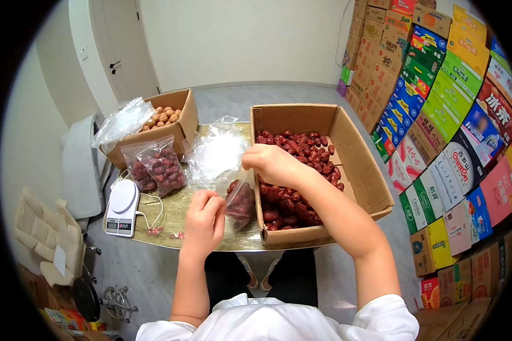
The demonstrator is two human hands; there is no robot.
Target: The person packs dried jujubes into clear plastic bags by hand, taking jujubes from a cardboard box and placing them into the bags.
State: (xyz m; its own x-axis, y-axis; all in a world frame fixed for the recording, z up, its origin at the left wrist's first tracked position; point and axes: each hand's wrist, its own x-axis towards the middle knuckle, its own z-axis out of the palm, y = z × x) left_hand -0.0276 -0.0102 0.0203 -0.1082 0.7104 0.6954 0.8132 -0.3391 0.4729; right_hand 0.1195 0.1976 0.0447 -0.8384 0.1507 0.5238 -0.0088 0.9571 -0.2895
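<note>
Dates (284, 207), wrinkled, glossy and dark red, lie heaped in an open cardboard carton (361, 165) right of the frame's centre. Just left of it, on the tabletop (170, 213), stands a clear plastic bag (242, 207), its lower part bulging with the same fruit. The right hand (272, 163) has its grip closed on the upper edge of this bag, as far as the angle shows; the left hand (203, 219) is curled beside the film, and whether its grip pinches it I cannot tell.

Judging by how things lie, two plump filled bags (164, 167) left of centre look done, though their seals are too small to read. The bag at the hands seems partly filled, with its mouth not yet closed, and plenty of loose fruit remains. Thin, crinkled, shiny empty bags (213, 153) lie behind it. Further left sit a smooth white scale (123, 199) with a round plate and, at upper left, rough, rounded tan walnuts (166, 116) in a matte brown box (189, 116).
</note>
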